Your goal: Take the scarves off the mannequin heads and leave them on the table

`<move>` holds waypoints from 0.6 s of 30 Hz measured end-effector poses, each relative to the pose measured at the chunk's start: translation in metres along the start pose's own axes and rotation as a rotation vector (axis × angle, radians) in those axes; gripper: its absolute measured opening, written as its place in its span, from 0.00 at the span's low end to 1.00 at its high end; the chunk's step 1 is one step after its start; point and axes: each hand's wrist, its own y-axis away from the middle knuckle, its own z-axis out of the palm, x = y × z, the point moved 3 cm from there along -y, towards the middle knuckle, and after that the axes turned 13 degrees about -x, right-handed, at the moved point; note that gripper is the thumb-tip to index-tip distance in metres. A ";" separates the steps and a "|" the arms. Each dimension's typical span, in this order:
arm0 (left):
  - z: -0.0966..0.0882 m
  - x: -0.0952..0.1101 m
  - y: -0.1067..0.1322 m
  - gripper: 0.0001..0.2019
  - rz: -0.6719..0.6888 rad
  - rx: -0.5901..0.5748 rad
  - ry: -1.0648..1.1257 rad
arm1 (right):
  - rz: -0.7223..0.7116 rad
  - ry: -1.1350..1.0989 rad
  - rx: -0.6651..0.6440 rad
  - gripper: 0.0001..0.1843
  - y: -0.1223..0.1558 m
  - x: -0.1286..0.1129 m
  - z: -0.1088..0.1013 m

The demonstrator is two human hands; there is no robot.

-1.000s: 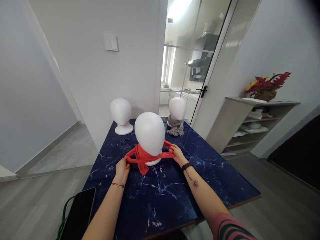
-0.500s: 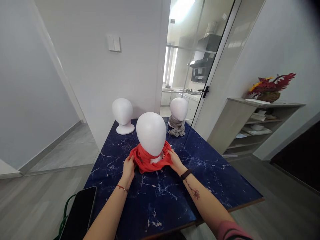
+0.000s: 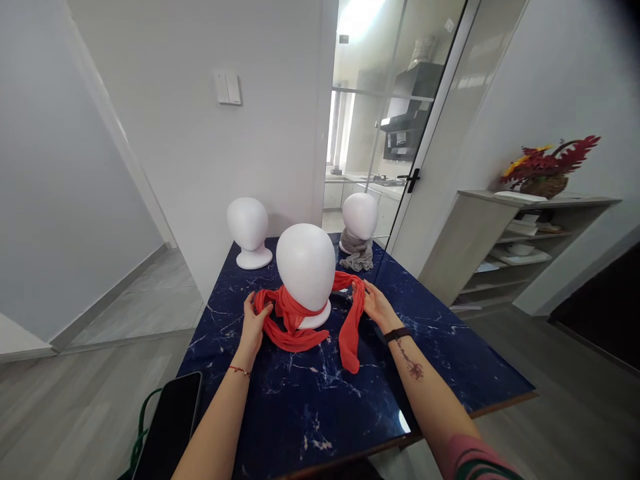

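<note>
Both hands are on the red scarf [image 3: 295,337], set apart on either side of the nearest white foam mannequin head [image 3: 306,267]. The left hand [image 3: 254,325] is closed on the bunched fold to the left of the neck. The right hand [image 3: 376,305] pinches the strand that comes round from behind the head on the right. That strand's free end trails down across the dark blue marbled worktop [image 3: 320,407] toward the person. The rest of the scarf circles the neck, and a loop of it lies on the worktop in front of the base. Half a second ago the cloth was gathered tight against the neck with both hands pressed close to it. Now the hands have spread, the right end has been pulled out long, and the wrap sits looser, so the work looks to be at the stage of sorting the two ends. A second ago the scarf was stretched as a band between the hands. Farther back stand a bare mannequin head [image 3: 248,223] and another [image 3: 359,215] wearing a grey scarf [image 3: 357,252]. A black phone [image 3: 167,427] lies at the near left corner, and a flower basket [image 3: 547,177] tops the shelf unit [image 3: 480,227] on the right.
</note>
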 end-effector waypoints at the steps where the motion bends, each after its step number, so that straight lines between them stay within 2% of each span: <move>1: 0.004 -0.002 0.000 0.33 0.050 -0.056 -0.111 | -0.008 0.099 -0.017 0.08 -0.001 -0.004 0.001; 3: 0.012 -0.008 0.003 0.36 0.116 -0.140 -0.369 | -0.011 0.314 -0.048 0.11 -0.008 -0.015 0.007; 5: 0.021 -0.016 0.007 0.44 0.125 -0.199 -0.578 | -0.010 0.451 -0.073 0.10 -0.025 -0.032 0.019; 8: 0.034 -0.024 0.015 0.56 0.075 -0.242 -0.752 | -0.041 0.593 -0.124 0.07 -0.065 -0.072 0.052; 11: 0.047 -0.026 0.024 0.62 0.091 -0.228 -0.896 | -0.036 0.747 -0.218 0.07 -0.110 -0.118 0.103; 14: 0.055 -0.025 0.029 0.61 0.136 -0.167 -0.986 | -0.010 0.878 -0.340 0.07 -0.141 -0.152 0.166; 16: 0.056 -0.025 0.030 0.59 0.148 -0.141 -0.986 | -0.002 0.956 -0.429 0.06 -0.148 -0.166 0.211; 18: 0.055 -0.026 0.029 0.58 0.172 -0.136 -0.963 | -0.055 1.057 -0.546 0.06 -0.142 -0.174 0.253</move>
